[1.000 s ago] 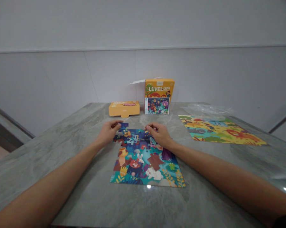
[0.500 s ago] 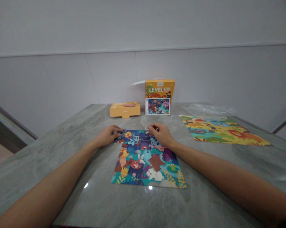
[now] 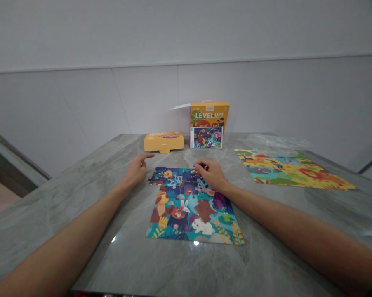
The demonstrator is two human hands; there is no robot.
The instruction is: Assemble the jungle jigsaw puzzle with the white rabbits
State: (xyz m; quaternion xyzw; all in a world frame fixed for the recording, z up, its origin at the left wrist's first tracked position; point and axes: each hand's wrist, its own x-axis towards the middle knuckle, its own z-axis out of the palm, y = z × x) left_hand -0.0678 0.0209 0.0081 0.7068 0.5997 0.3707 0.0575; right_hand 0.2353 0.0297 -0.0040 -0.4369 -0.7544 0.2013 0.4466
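Observation:
A dark, colourful jigsaw puzzle [image 3: 186, 210] with forest animals lies flat on the grey marbled table, its left side stepped below the upper left corner. My left hand [image 3: 137, 170] is just off that corner, forefinger stretched out, the other fingers curled, holding nothing. Over the puzzle's upper right part rests my right hand [image 3: 212, 175]. Its thumb and forefinger are pinched together at the top edge; whatever is between them, if anything, is hidden. The hand covers some of the picture there.
Behind the puzzle, a picture card [image 3: 206, 137] leans on an upright yellow "LEVEL UP!" box [image 3: 210, 112] with its flap out. A flat yellow box [image 3: 163, 142] sits to its left. At right lie a yellow animal puzzle [image 3: 293, 170] and clear plastic wrap [image 3: 272, 141].
My left hand has come off the puzzle's upper left corner, moving up and left, and its forefinger is now extended. My right hand stays nearly where it was. The view has shifted slightly.

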